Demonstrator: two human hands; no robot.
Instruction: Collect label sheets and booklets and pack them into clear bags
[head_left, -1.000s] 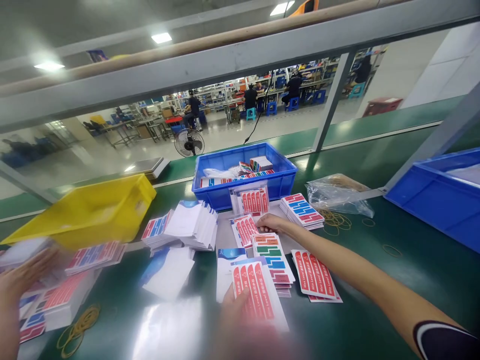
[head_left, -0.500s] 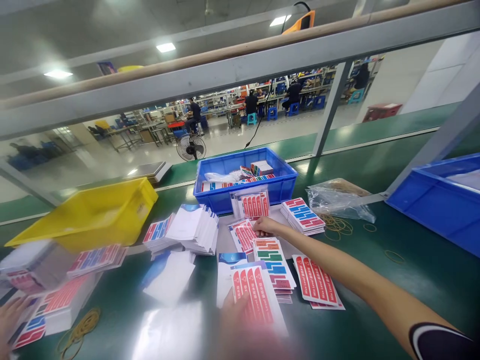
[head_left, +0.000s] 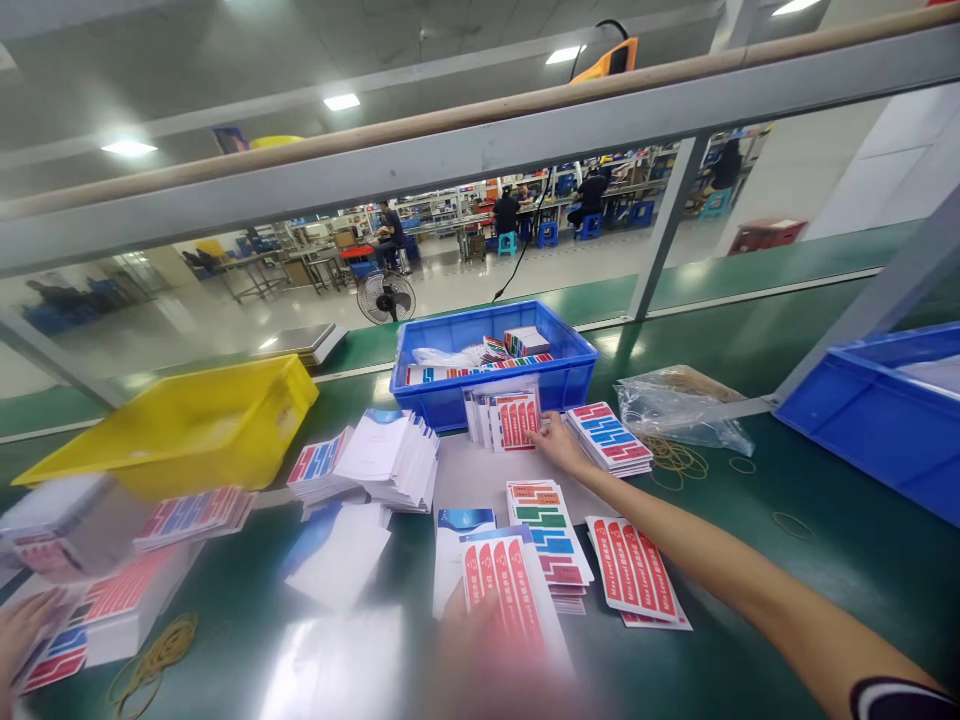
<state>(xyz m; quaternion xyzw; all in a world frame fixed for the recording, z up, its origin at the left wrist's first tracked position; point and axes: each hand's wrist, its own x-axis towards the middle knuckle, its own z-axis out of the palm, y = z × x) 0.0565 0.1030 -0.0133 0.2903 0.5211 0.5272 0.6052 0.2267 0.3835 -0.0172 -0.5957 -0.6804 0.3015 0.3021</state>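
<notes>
My left hand [head_left: 469, 625], blurred at the bottom centre, grips a white sheet with red "Max Level" label strips [head_left: 504, 590]. My right hand [head_left: 556, 440] reaches forward, its fingers pinching the edge of a red label sheet [head_left: 516, 420]. That sheet stands upright with several others against the front of a blue bin [head_left: 427, 405]. Between my hands lie a stack of multicoloured label sheets [head_left: 547, 530] and a white sheet with a blue top [head_left: 465, 520]. More red label sheets [head_left: 634, 565] lie under my right forearm.
A co-worker's hand [head_left: 26, 630] rests by stacks at far left. White booklets [head_left: 386, 450] and a yellow bin [head_left: 262, 430] stand left. Red-and-blue sheets [head_left: 609, 437], rubber bands [head_left: 675, 458], a plastic bag [head_left: 682, 410] and another blue bin [head_left: 877, 400] are right.
My right hand has moved up and forward, bringing the red label sheets from the grey surface to an upright position against the blue bin. My left hand stays nearly still.
</notes>
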